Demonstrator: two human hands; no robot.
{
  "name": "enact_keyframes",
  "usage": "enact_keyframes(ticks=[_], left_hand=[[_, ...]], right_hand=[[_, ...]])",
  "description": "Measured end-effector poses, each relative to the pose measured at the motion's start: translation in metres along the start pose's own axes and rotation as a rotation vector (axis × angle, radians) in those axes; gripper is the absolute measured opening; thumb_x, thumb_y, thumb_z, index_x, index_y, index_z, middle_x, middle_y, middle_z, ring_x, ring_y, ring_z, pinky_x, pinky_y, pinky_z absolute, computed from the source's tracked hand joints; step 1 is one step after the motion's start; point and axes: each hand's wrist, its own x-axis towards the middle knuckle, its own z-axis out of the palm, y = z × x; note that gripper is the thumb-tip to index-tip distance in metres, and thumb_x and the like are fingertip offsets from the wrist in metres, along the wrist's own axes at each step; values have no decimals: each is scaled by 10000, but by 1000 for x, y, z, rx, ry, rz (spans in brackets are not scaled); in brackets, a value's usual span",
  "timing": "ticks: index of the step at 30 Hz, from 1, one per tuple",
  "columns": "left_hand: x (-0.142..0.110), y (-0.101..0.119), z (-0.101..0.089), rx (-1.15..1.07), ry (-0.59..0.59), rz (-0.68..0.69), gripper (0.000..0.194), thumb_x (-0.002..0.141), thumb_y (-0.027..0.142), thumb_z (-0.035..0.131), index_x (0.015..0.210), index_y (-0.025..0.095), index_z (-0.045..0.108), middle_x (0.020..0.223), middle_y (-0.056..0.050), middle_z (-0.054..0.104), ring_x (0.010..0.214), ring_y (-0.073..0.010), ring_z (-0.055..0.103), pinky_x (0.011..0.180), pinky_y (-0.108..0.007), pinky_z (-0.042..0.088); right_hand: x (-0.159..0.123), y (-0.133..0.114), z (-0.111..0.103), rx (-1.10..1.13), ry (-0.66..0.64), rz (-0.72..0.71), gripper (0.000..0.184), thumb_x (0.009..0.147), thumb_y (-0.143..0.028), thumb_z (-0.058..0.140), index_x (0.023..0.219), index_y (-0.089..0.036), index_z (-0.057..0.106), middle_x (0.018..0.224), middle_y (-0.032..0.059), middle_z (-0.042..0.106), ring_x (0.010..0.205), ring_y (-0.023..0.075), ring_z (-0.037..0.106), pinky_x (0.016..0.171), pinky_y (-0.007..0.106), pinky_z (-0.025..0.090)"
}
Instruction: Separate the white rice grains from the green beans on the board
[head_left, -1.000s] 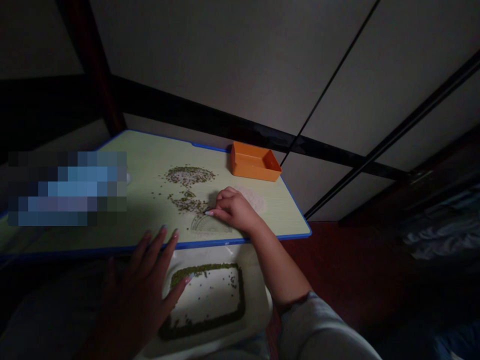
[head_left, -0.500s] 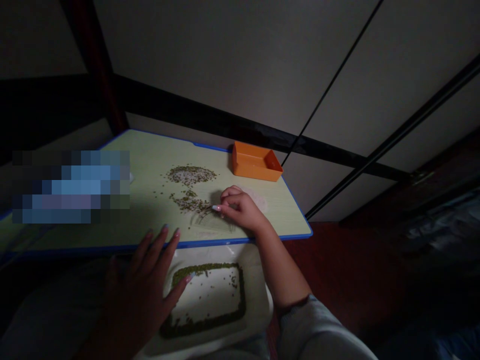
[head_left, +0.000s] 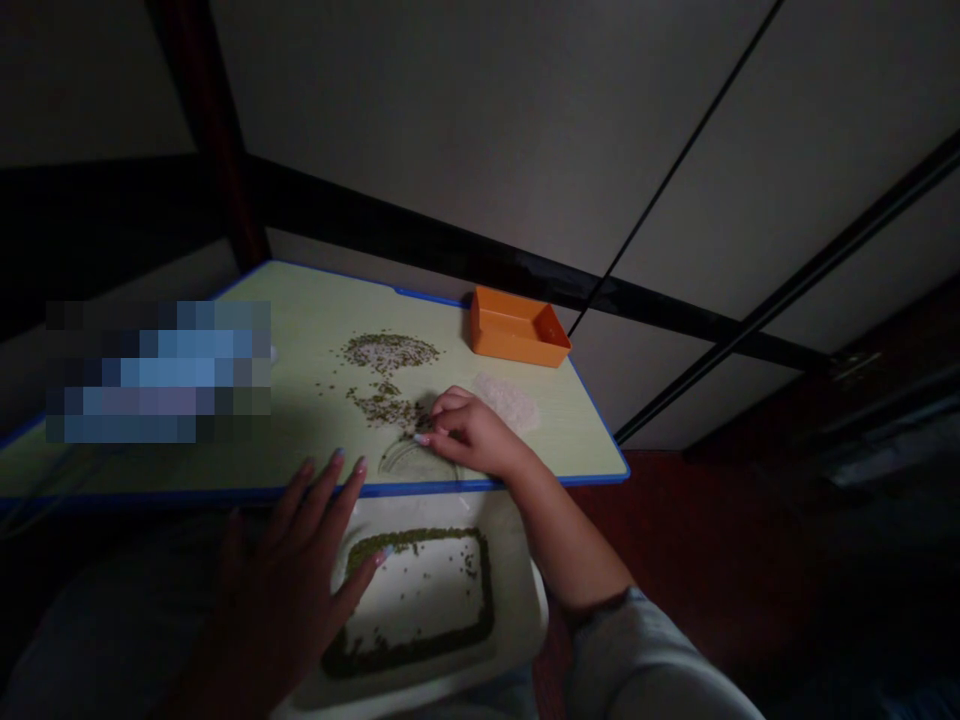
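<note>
My right hand is over the table with its thumb and fingers pinched together, at the right edge of a loose pile of green beans mixed with white grains. What the fingertips hold, if anything, is too small to make out. Below them lies a clear, curved dish, partly covered by the hand. My left hand has its fingers spread over the left side of a white basin and holds nothing. Green beans line the edges of the basin's floor, with a few scattered in the middle.
A larger mixed pile lies farther back on the pale green table, which has a blue edge. White grains are heaped right of my right hand. An orange box stands at the back right. A blurred-out bluish object is at left.
My right hand has moved slightly left and down, toward the near edge of the smaller pile, uncovering more of the white heap. My left hand stays spread over the basin.
</note>
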Motion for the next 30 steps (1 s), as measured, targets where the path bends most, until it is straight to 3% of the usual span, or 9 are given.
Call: enact_keyframes(ticks=[17,30], left_hand=[[1,2,0,-31,-39,-35,662,826,505,332,1424,234,247,1554,-107,273,1454,-327,162,1087,-687,213],[0,4,1,-42,-13,-36,644,842,482,332,1425,226,238,1551,-106,282,1451,-320,178,1105,-666,199]], right_hand=[[-14,6,-4,-161,76,72,336,872,-313,573,577,-173,488,762,42,555,788,153,472,765,297,389],[-44,8,-13,-378,169,349,288,870,-305,577,622,-159,592,815,67,597,828,174,480,769,315,357]])
